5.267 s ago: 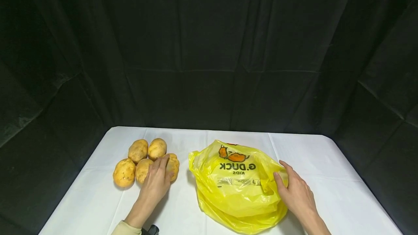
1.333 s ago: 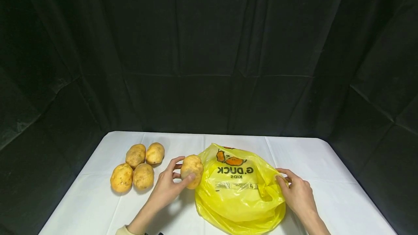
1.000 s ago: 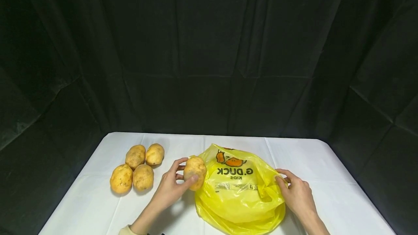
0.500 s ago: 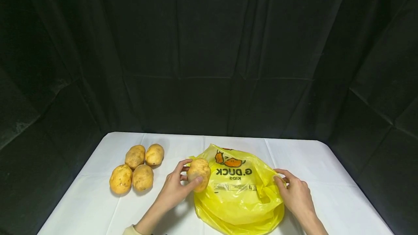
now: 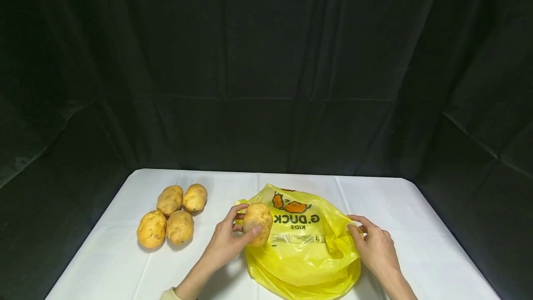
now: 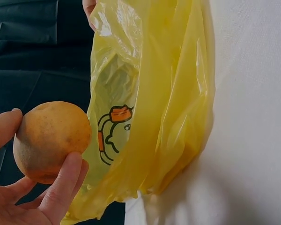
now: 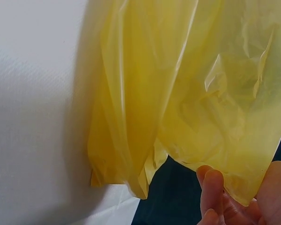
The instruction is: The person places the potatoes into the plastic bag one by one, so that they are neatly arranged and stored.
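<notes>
In the head view my left hand (image 5: 226, 240) holds a potato (image 5: 258, 224) between thumb and fingers, raised at the left side of a yellow plastic bag (image 5: 301, 263). The left wrist view shows this potato (image 6: 51, 140) beside the bag's mouth, with the printed duck picture on the inner wall behind. My right hand (image 5: 376, 249) pinches the bag's right rim. In the right wrist view, fingers (image 7: 211, 190) and thumb grip the thin edge of the bag (image 7: 145, 93). The inside bottom of the bag is hidden from view.
Several potatoes (image 5: 180, 228) lie in a close group on the left of the white-covered table (image 5: 112, 263). Black cloth (image 5: 266, 133) hangs behind the table and along both sides.
My left hand has lifted a potato from the group and carried it right to the bag, still inching right lately. The right hand has gone from loosely touching to pinching the rim.
</notes>
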Demonstrator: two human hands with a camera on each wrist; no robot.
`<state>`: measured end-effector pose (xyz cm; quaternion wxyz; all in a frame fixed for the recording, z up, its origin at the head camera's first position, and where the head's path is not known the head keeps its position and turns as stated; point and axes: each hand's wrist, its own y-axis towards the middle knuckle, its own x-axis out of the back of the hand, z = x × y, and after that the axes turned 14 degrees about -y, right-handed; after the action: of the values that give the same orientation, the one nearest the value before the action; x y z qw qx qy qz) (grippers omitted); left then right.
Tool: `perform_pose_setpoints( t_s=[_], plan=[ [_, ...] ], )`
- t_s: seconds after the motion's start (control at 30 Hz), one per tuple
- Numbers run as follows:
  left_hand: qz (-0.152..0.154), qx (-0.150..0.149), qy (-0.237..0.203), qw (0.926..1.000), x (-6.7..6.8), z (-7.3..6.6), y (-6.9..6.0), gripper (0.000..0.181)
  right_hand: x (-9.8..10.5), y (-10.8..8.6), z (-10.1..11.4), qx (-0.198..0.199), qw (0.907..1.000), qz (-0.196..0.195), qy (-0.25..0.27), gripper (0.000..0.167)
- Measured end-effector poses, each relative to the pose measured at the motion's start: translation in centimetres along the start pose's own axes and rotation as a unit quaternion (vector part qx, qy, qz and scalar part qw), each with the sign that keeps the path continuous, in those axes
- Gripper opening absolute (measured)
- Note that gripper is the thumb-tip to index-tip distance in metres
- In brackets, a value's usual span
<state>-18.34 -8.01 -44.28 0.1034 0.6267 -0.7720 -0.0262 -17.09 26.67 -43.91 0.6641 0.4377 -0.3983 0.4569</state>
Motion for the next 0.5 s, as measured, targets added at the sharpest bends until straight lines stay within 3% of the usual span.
perform_pose_setpoints(
  t_s=[0.5],
  plan=[
    [0.019, -0.01, -0.019, 0.9996, -1.4, 0.1, 0.5, 0.063, 0.0, 0.0, 0.1, 0.004, 1.0, -0.007, 0.0, 0.028]
  ],
)
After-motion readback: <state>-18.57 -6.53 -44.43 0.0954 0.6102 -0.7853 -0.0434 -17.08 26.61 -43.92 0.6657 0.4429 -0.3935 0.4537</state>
